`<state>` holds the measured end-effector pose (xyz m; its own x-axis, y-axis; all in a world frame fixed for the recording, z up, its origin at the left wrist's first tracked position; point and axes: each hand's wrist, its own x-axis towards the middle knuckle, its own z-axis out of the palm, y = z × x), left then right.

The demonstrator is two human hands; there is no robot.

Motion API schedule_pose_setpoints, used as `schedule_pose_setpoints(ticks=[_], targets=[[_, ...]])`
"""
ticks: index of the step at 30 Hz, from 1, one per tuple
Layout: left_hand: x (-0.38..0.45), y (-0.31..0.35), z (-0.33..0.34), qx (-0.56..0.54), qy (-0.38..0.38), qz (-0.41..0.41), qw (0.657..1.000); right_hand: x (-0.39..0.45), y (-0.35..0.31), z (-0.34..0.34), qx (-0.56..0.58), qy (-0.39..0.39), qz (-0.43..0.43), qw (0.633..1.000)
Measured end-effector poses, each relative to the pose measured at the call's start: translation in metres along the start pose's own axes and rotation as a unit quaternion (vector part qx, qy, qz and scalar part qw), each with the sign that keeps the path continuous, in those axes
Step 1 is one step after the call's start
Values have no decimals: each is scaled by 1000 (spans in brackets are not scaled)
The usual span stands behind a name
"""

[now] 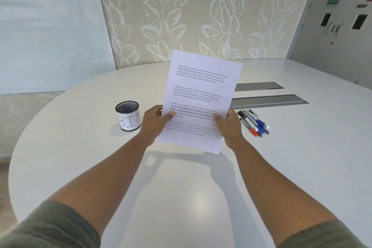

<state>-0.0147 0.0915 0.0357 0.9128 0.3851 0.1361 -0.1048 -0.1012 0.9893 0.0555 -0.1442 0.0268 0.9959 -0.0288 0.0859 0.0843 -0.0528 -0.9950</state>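
Reading step seems to be running: printed sheet [201,94] is hanging tilted above the white table [80,147], left hand [154,122] and right hand [228,125] each pinching a side edge low down, thumbs in front. Next move is probably requiring one hand freed for the markers [254,122].
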Motion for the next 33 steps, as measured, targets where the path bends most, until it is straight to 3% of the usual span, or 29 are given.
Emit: schedule_pose_setpoints(ticks=[2, 5, 9, 16, 23, 27, 33], targets=[[1, -1, -5, -32, 53, -19, 998, 2, 0, -2, 44, 11, 17, 999], [1, -3, -9, -102, 74, -56, 991, 3, 0, -1, 117, 24, 49, 992], [-3, 2, -5, -156, 48, -81, 983, 3, 0, 3, 189, 15, 99, 977], [-7, 11, 15, -157, -5, -79, 984, -6, -6, 17, 300, -37, 143, 942], [-9, 13, 20, -162, -33, -47, 985, -13, -12, 27, 296, -85, 139, 941], [-1, 12, 8, -110, -1, -37, 993, -12, -10, 19, 271, -47, 128, 953], [8, 11, -15, -33, 59, 4, 998, -3, -9, 2, 291, 75, 87, 950]])
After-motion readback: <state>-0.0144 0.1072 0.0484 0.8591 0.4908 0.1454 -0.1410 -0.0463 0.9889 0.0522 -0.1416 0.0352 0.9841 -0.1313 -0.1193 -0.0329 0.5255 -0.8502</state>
